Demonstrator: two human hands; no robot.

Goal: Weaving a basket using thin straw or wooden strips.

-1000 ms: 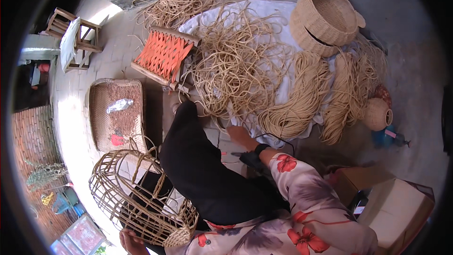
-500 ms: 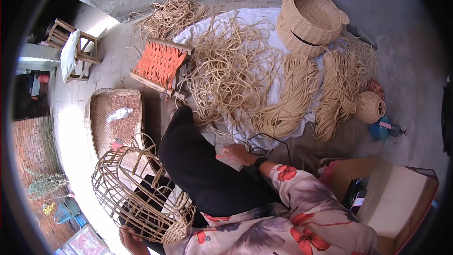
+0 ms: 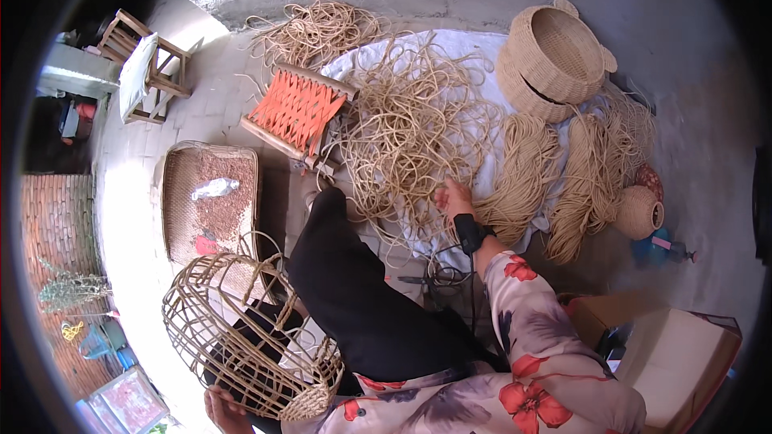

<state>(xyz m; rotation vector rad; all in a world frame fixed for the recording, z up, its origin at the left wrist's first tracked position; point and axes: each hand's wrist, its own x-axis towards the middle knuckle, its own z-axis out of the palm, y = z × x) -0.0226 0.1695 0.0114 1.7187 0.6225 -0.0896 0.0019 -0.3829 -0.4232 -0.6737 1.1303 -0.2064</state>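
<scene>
An unfinished open-weave basket [image 3: 241, 317] of tan cord over a frame lies tilted on my lap at the lower left. My left hand [image 3: 227, 408] is at its lower edge with the fingers curled against it; part of that hand is cut off by the picture's edge. Forward of my knee, my right hand [image 3: 455, 196] reaches to the near edge of a tangled heap of tan cord [image 3: 402, 128]. Its fingers look slightly apart, with nothing visible in them. A dark tool with looped handles [image 3: 446, 276], like scissors, lies on the floor below my right wrist.
The cord lies on a white cloth [image 3: 438, 42], beside bundled hanks [image 3: 523, 169] and a lidded round basket [image 3: 555, 56]. A low stool with orange webbing [image 3: 297, 108] stands left of the heap. A shallow woven tray [image 3: 181, 229] is farther left; an open cardboard box [image 3: 675, 354] is at right.
My right hand has moved forward and right, from beside my knee to the cord heap. The looped dark tool now shows more fully. The whole view has shifted slightly; my left hand stays at the basket.
</scene>
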